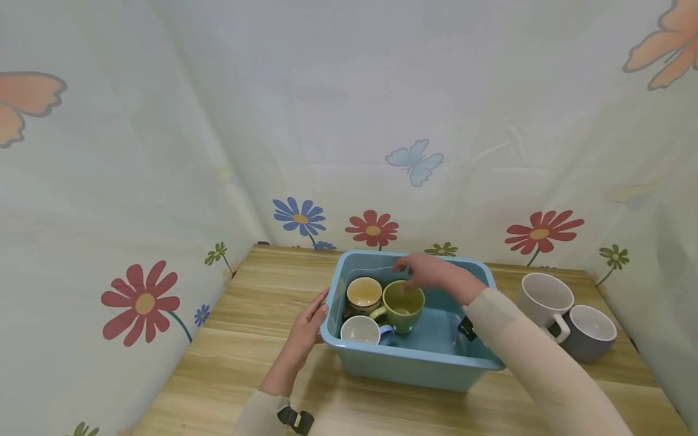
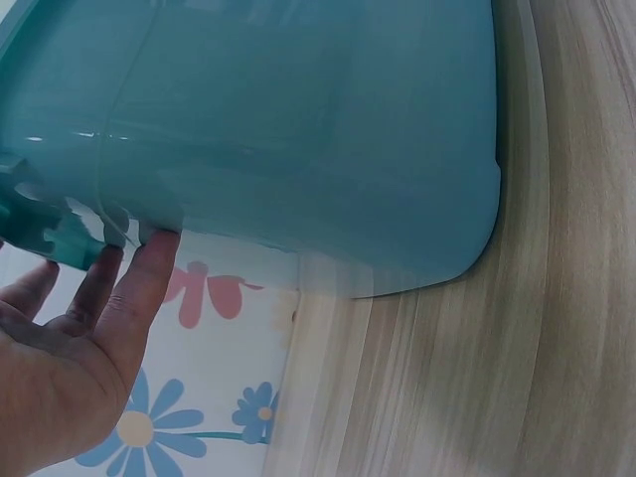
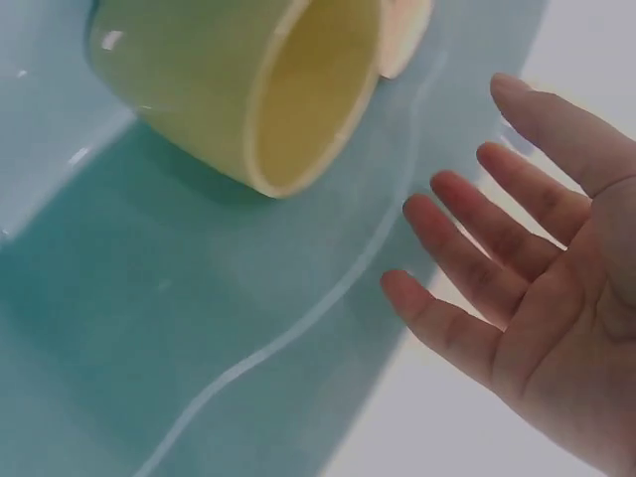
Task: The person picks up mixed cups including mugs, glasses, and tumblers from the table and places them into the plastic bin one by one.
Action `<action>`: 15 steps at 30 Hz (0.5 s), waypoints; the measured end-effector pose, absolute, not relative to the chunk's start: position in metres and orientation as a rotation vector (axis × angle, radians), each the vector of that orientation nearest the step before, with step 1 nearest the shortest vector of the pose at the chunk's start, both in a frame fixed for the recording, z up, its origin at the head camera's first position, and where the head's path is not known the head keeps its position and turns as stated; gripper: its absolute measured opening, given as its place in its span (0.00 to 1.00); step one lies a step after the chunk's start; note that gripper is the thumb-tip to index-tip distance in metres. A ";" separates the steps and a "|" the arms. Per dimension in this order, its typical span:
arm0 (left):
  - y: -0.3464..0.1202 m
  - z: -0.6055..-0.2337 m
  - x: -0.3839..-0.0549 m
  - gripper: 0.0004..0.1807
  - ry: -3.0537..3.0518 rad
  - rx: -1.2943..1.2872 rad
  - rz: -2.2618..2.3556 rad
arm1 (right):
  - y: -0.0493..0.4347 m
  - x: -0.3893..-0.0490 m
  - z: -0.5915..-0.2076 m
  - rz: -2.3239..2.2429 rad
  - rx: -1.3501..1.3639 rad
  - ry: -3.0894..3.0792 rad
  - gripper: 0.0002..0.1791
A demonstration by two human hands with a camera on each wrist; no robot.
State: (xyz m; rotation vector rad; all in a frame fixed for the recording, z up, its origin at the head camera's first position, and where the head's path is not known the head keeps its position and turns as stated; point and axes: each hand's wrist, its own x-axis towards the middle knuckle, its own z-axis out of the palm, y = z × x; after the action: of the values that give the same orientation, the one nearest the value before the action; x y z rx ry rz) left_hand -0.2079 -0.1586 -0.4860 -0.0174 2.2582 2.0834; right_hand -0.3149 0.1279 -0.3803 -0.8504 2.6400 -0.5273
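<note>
A light blue plastic basin [image 1: 406, 368] stands on the table with several cups inside, toward its left end. My left hand [image 1: 308, 324] touches the basin's left end from outside; in the left wrist view its fingertips [image 2: 159, 243] meet the wall near the rim. Over the basin's back part hovers my right hand [image 1: 431, 271], fingers spread and apart from the green mug [image 1: 402, 321]. Beside that mug sit a cup with a yellow inside [image 1: 364, 293] and a white-lined mug with a blue handle [image 1: 360, 330]. The right wrist view shows the right palm [image 3: 566, 328] holding nothing.
Right of the basin, a large white mug [image 1: 545, 297] stands against a grey cup with a white inside [image 1: 589, 342]. The wood-grain table [image 1: 262, 297] meets a flower-printed curtain [image 1: 463, 200] at the back and sides.
</note>
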 end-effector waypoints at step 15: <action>-0.159 -0.487 -0.207 0.29 2.240 -0.019 2.094 | 0.152 -0.288 -0.335 -0.700 -0.952 2.774 0.21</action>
State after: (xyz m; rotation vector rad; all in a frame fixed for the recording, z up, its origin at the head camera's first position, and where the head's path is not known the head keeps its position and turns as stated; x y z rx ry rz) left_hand -0.2072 -0.1589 -0.4873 -0.0188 2.2403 2.0941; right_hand -0.2883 0.1516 -0.3352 -0.9516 2.7738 -0.6997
